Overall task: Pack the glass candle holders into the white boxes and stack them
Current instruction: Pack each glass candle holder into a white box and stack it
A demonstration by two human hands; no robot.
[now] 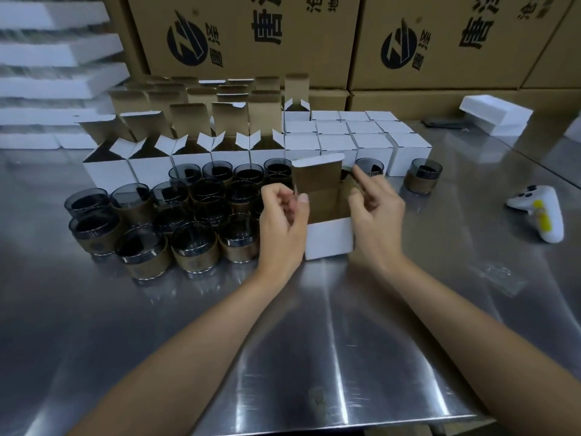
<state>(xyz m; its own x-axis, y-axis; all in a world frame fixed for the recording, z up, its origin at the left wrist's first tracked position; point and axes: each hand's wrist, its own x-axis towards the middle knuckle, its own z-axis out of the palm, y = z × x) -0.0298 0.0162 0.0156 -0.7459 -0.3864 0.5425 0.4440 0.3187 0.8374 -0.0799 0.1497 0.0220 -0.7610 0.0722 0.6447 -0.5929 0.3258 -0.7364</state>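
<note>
Head view: cartons [314,58] printed "唐" stand behind white box [328,240].

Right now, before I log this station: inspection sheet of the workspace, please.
Surface: steel table, shiny.
Job's things: box between the hands, lid up; holders clustered on its left, two more behind to the right; open boxes back left; closed boxes in rows back right.
Clutter: white controller at right; foam block far right.
Hands: left hand seems to grip the box's left edge, fingers curled; right hand holds its right side, index finger straight.
Cables: nothing seen.
Surroundings: brown cartons behind; foam sheets stacked back left.
</note>
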